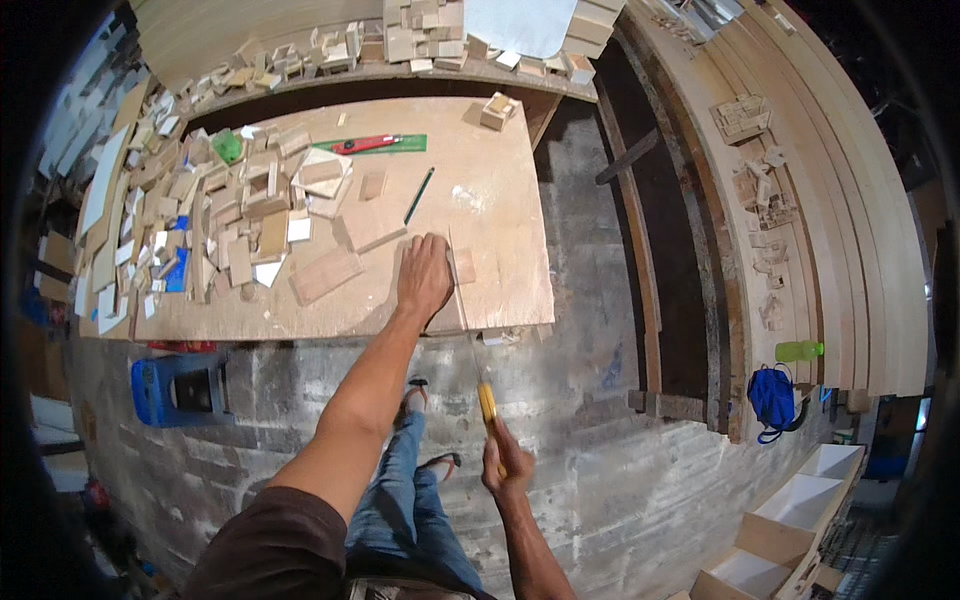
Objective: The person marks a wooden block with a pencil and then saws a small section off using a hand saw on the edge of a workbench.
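Note:
My right hand is closed around the yellow handle of a handsaw, below the table's front edge. The saw's thin blade runs up over that edge, close beside my left hand. With fingers bent and held together, my left hand presses down on a small piece of wood on the tabletop. Part of that piece shows to the right of the blade; the rest is hidden under my hand. Just beyond my fingers lie a dark green pencil and a flat wooden board.
Wooden offcuts and small boxes crowd the left of the worktable. A red cutter rests on a green strip. Beneath stands a blue stool. Long planks are stacked at right, near a blue bag and white-lined wooden boxes.

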Tool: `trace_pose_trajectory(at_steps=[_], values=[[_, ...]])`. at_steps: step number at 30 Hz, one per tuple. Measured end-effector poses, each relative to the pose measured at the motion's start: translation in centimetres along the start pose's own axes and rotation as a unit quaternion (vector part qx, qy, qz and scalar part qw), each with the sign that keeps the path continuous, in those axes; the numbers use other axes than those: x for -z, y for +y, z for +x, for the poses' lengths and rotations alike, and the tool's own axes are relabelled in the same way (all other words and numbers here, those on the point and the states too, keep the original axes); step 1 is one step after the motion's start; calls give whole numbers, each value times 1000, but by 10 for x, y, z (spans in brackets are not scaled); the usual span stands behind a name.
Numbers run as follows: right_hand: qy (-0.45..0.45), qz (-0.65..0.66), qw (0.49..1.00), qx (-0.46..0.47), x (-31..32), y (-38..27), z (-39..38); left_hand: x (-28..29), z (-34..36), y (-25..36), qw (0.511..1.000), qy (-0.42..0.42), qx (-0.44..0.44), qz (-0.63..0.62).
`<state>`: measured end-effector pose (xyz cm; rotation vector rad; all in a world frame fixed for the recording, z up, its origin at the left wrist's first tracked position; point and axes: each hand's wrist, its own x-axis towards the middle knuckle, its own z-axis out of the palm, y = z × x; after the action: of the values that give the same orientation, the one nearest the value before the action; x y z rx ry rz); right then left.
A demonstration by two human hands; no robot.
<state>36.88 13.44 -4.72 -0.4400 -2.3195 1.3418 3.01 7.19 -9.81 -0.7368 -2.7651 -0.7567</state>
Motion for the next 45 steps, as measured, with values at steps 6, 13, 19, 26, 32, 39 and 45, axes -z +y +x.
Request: trace_pose_trajectory(at_steps=[6, 13, 19, 26, 32, 39, 45], values=[[9, 24, 999, 48, -14, -4, 17, 5, 3, 8, 998, -46, -20, -22], [38, 82, 995, 40, -59, 2, 112, 3, 4, 9, 1000, -10, -24, -11], [58, 23, 997, 51, -17, -27, 85, 4, 0, 7, 999, 16, 28, -16], [109, -43, 991, -60, 93, -88, 30, 10, 14, 4, 980, 10, 102, -171], [158, -88, 977, -117, 126, -99, -5, 24, 57, 34, 998, -45, 4, -54], [144, -87, 980, -107, 94, -110, 27, -2, 80, 35, 972, -205, -104, -40], [-12, -254, 965, 71, 74, -76, 89, 55, 72, 44, 969, -109, 40, -220]])
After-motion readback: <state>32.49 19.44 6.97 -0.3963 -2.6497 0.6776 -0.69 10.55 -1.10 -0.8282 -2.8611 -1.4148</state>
